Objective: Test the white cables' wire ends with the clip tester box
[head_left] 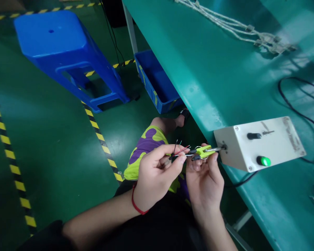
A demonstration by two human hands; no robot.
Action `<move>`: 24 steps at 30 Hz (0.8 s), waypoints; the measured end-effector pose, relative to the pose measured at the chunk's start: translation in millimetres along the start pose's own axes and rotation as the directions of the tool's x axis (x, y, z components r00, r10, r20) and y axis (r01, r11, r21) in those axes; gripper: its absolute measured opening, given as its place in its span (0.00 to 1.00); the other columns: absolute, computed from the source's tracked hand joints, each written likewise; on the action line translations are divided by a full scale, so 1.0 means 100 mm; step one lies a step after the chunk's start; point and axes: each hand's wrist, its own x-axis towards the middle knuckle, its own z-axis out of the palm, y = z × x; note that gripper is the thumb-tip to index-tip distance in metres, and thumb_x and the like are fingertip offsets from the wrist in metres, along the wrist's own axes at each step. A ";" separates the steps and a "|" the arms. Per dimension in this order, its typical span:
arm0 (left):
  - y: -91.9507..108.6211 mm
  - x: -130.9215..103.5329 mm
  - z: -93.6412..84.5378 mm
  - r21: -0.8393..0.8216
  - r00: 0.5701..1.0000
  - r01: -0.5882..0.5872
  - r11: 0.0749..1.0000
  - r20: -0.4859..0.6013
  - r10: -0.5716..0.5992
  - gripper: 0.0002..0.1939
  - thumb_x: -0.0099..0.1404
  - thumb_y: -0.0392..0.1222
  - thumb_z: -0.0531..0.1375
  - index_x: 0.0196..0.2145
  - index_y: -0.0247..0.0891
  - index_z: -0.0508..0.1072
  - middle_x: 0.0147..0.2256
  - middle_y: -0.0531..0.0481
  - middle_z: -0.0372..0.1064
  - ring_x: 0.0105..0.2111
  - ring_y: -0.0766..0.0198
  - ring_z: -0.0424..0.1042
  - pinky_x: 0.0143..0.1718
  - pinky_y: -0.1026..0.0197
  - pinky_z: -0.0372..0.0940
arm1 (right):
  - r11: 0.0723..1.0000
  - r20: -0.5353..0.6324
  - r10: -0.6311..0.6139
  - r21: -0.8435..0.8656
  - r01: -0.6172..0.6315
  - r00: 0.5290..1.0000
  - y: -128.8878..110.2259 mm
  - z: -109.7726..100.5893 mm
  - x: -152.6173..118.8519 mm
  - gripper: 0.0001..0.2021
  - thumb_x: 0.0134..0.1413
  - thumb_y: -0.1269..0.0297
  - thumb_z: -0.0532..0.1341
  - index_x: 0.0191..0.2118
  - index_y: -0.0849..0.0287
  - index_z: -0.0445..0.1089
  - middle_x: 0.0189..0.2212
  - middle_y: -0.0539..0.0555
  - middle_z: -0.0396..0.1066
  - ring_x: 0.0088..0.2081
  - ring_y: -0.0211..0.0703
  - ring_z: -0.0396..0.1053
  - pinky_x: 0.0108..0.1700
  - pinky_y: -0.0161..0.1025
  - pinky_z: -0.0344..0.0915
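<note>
Thin red, black, green and white wires (182, 150) in front of me, just off the table edge, thumb and fingers of my left hand (155, 174) pinched on them. My right hand (205, 184) pinched around lime-green plastic tool with black tips (204, 151), beside the wires. Metal rod (216, 149) runs from it to off-white rectangular box with lit green button (267, 144), on smooth teal tabletop (225, 69).

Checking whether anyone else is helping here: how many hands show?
2: the left hand pinches thin wires; the right hand, beside it, holds the lime-green clip near the pale control box.
</note>
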 end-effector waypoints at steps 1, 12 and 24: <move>0.00 0.01 0.00 0.003 1.000 0.011 1.000 0.004 -0.011 0.05 0.72 0.36 0.69 0.44 0.42 0.81 0.45 0.48 0.85 0.44 0.61 0.84 0.35 0.70 0.78 | 1.000 -0.013 0.004 0.014 -0.004 1.000 0.00 0.00 0.00 0.14 0.60 0.53 0.74 0.46 0.55 0.81 0.27 0.46 0.64 0.28 0.32 0.59 0.34 0.30 0.67; -0.05 0.02 0.01 0.019 0.999 -0.042 0.999 0.011 0.042 0.05 0.71 0.34 0.68 0.43 0.41 0.80 0.45 0.49 0.82 0.45 0.61 0.84 0.48 0.67 0.79 | 0.995 -0.043 0.036 0.099 -0.031 0.998 0.01 0.01 0.00 0.16 0.56 0.55 0.77 0.47 0.56 0.81 0.27 0.45 0.63 0.29 0.30 0.61 0.33 0.27 0.70; -0.02 0.01 0.01 0.012 0.999 -0.039 0.999 0.016 0.039 0.05 0.70 0.34 0.68 0.43 0.42 0.81 0.46 0.47 0.82 0.45 0.53 0.84 0.44 0.57 0.81 | 0.998 -0.020 0.027 0.064 -0.025 0.999 0.00 0.01 0.00 0.17 0.55 0.54 0.77 0.47 0.55 0.81 0.26 0.45 0.64 0.28 0.31 0.62 0.32 0.27 0.70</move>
